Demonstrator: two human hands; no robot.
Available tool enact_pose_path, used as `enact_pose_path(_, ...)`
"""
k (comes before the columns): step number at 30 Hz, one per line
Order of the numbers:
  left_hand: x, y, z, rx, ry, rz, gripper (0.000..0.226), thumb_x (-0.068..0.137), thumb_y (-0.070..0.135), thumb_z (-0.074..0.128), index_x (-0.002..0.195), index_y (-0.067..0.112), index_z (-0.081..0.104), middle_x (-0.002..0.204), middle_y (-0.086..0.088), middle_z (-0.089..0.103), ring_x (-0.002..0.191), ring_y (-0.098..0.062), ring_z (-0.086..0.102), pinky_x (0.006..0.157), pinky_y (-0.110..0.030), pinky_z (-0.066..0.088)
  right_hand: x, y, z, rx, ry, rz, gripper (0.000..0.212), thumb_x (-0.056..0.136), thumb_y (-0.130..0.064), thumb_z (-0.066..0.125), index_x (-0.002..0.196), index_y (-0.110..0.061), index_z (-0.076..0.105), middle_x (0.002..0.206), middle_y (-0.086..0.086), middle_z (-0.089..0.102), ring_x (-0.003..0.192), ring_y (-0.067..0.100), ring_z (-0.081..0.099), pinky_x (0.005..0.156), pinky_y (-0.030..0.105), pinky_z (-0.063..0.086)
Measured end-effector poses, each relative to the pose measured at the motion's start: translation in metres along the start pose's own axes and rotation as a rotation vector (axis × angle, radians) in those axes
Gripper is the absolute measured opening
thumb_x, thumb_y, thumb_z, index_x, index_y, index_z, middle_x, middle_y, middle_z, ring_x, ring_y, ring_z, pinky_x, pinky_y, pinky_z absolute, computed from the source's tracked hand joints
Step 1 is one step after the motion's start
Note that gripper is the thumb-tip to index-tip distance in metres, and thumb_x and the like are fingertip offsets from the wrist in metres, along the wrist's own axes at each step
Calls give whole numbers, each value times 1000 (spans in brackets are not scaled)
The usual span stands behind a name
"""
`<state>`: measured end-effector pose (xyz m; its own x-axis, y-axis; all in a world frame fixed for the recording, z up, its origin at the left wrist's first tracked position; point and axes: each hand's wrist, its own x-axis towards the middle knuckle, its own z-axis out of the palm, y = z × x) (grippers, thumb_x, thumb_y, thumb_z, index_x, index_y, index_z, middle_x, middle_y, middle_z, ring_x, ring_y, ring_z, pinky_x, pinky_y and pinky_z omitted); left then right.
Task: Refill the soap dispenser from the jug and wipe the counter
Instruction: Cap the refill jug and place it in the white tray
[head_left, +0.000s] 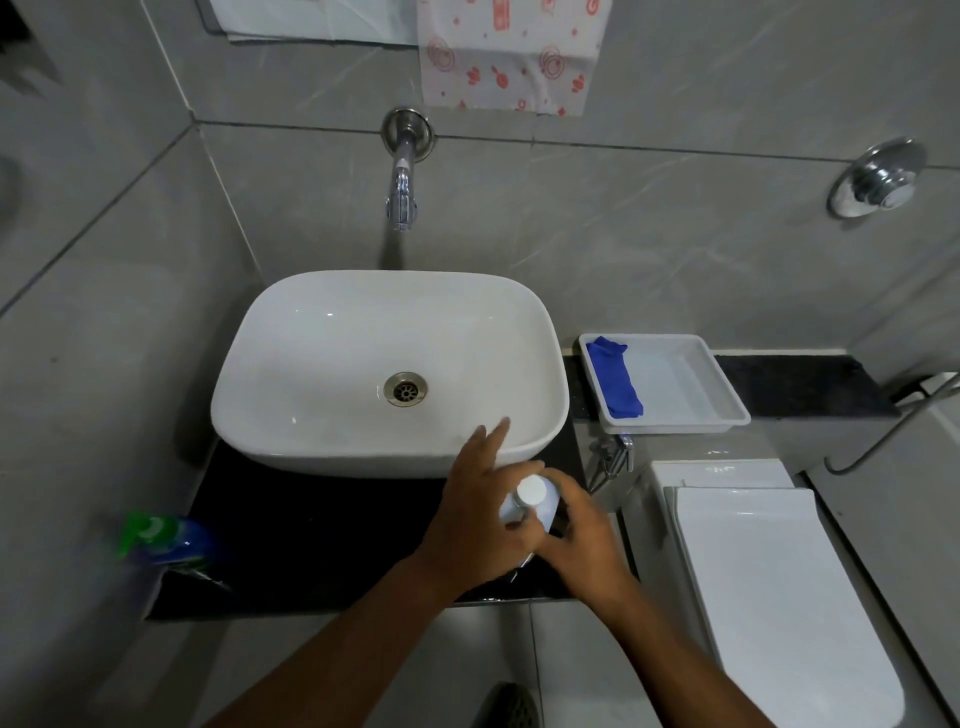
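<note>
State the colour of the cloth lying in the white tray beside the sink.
Blue. The cloth shows clearly in the head view, at the tray's left side.

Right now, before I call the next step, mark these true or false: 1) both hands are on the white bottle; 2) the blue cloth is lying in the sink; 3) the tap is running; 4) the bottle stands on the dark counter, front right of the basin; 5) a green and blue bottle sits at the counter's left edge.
1) True: the left hand and right hand both hold the white bottle.
2) False: the blue cloth lies in the white tray, right of the sink.
3) False: no water shows below the tap.
4) True: it is on the counter.
5) True: the green and blue bottle, blurred, is there.
</note>
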<state>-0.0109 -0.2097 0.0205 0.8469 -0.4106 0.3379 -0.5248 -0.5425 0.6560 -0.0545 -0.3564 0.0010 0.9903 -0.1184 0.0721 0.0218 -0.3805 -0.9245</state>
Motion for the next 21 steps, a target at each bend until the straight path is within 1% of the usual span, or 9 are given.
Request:
enact_pose_path(3,-1,0,0,-117,85,-164,88,60,55,75,134,33,31,149,-1,35,134,-16,37,106,-31,39,0,0,0,-17,-11,-6,51,75,-28,80,120,-28,55,114,-10,64,107,8,60,86,25,55)
enact_pose_path(5,2,1,-3,-93,147,-188,75,57,55,80,118,27,45,137,-3,50,122,-19,48,100,-36,47,-1,-1,1,-37,-4,-3,50,76,-32,78,120,-28,55,114,-11,63,107,7,60,86,27,56)
enact_pose_path(7,1,-5,-2,25,140,-30,47,65,38,78,104,19,60,137,-8,51,126,-27,48,100,-48,46,-1,0,2,-33,3,-1,50,76,-32,78,120,-28,55,115,-10,64,108,9,60,87,29,55)
enact_pose_path(9,-3,-7,1,42,93,45,49,70,33,69,116,21,57,144,-8,45,132,-30,42,103,-52,44,-1,0,1,-22,3,0,51,75,-31,79,120,-28,56,115,-9,64,109,10,60,87,29,55)
enact_pose_path(11,-6,-7,3,14,119,-22,68,68,49,70,126,23,45,144,-5,44,130,-23,43,104,-38,43,-1,0,1,-28,1,-7,51,75,-31,79,120,-27,55,115,-10,64,108,8,60,87,27,55)
enact_pose_path(13,-4,-3,2,-15,176,-135,78,59,68,70,119,24,45,134,-1,51,121,-16,48,100,-25,41,0,0,2,-48,3,-16,51,75,-32,79,120,-28,55,114,-12,64,107,6,60,86,22,54)
enact_pose_path(17,1,-5,5,87,175,-9,45,63,39,82,98,17,64,131,-9,57,123,-30,51,96,-51,49,0,0,3,-32,19,-16,50,76,-36,77,120,-32,55,114,-14,64,108,6,60,85,16,51)
enact_pose_path(19,-3,-5,6,71,100,67,50,68,32,78,113,17,62,141,-9,49,131,-32,44,100,-55,45,0,1,2,-16,21,-18,51,76,-30,79,121,-29,56,115,-11,65,109,8,60,87,18,51)
enact_pose_path(21,-6,-5,6,59,86,-4,69,65,50,75,123,20,52,145,-8,44,131,-27,44,104,-46,44,0,1,2,-35,13,-25,51,75,-30,79,120,-28,56,114,-11,65,108,8,60,85,17,51)
